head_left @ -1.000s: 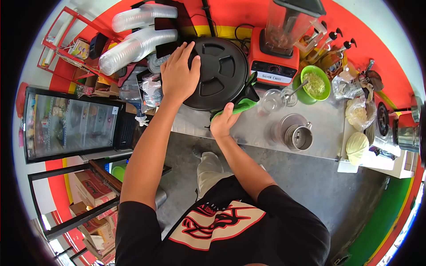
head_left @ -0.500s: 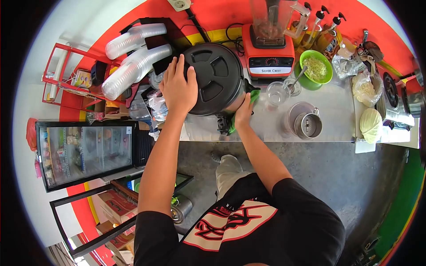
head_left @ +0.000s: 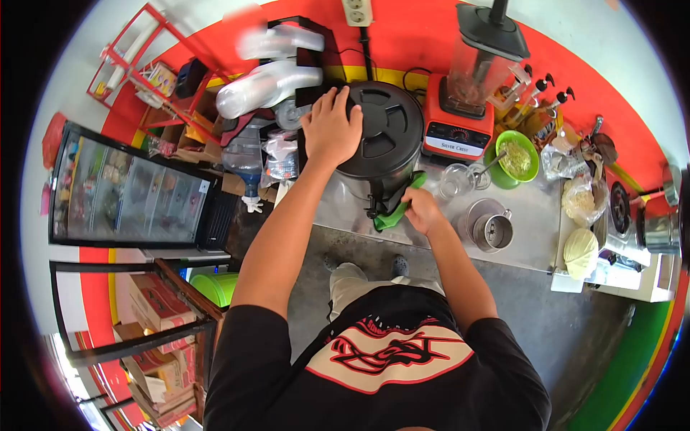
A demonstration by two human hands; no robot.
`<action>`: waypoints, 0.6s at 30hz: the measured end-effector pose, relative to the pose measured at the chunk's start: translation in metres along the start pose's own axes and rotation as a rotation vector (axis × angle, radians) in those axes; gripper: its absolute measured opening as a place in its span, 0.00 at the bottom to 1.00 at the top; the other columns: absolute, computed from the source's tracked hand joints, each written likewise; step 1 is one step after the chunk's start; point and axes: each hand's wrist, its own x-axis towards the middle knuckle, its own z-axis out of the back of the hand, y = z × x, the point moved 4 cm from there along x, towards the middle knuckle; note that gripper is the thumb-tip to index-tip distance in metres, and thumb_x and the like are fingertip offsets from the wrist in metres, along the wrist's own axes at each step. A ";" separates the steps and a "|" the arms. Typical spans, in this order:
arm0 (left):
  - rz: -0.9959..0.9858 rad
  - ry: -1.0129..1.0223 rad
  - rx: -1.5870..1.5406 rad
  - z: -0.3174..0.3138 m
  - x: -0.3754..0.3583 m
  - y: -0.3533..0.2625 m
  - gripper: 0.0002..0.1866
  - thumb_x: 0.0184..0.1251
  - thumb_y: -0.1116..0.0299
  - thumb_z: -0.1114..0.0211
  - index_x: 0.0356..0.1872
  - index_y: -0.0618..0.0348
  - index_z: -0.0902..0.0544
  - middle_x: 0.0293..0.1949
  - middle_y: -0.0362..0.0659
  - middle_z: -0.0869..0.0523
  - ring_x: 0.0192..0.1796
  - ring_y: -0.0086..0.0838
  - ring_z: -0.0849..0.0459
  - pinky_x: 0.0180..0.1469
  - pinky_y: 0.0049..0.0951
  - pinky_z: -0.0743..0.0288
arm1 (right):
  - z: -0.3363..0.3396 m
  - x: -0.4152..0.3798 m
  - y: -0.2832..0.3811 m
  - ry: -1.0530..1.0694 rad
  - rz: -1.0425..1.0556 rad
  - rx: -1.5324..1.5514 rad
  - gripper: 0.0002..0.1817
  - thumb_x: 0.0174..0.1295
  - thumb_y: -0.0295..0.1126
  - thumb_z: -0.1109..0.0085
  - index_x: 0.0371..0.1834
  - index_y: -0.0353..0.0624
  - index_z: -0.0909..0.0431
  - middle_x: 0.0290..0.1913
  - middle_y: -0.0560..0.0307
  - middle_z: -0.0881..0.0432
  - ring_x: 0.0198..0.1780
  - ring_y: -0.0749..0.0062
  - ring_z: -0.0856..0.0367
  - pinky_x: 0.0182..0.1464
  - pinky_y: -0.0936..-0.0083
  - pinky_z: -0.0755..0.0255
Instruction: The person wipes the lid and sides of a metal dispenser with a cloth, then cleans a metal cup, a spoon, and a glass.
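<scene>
A large round container with a black lid (head_left: 384, 129) stands on the metal counter (head_left: 532, 208). My left hand (head_left: 333, 129) lies on the left edge of the lid, fingers stretched out and a little apart. At the container's lower right side, my right hand (head_left: 422, 208) has its fingers wrapped round a green cloth (head_left: 392, 218). The cloth hangs beside the black fitting (head_left: 372, 205) on the container's front.
Right of the container are a red blender (head_left: 456, 126), clear cups (head_left: 454, 181), a metal cup (head_left: 493, 232) and a green bowl (head_left: 519, 156). Stacked plastic cups (head_left: 259, 90) are at the left. A glass-door fridge (head_left: 129, 190) stands lower left.
The view has shifted, so the container and counter appear further right and lower. My right hand now sits away from the container's side, with the cloth lower near the fitting. My left hand remains on the lid.
</scene>
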 end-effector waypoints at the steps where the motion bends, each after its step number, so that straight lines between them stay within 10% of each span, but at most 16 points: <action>1: 0.015 -0.007 0.000 0.000 0.000 0.001 0.31 0.80 0.48 0.46 0.77 0.50 0.25 0.78 0.47 0.26 0.80 0.40 0.31 0.78 0.53 0.41 | -0.009 -0.015 0.002 0.032 -0.001 -0.098 0.13 0.68 0.27 0.38 0.55 0.40 0.17 0.51 0.55 0.12 0.51 0.64 0.13 0.59 0.64 0.20; 9: 0.019 -0.081 0.018 0.000 -0.005 0.003 0.30 0.81 0.47 0.46 0.77 0.46 0.25 0.77 0.44 0.24 0.79 0.39 0.29 0.78 0.51 0.40 | -0.012 0.007 -0.028 -0.171 0.042 -0.679 0.10 0.66 0.30 0.28 0.45 0.34 0.14 0.44 0.55 0.10 0.42 0.68 0.11 0.47 0.70 0.17; 18: 0.007 -0.042 -0.027 0.002 -0.002 0.005 0.30 0.80 0.47 0.46 0.77 0.48 0.25 0.77 0.47 0.25 0.79 0.40 0.29 0.77 0.53 0.39 | -0.117 -0.093 0.082 0.136 0.292 -0.739 0.11 0.67 0.33 0.27 0.34 0.35 0.15 0.29 0.62 0.18 0.31 0.79 0.24 0.33 0.74 0.31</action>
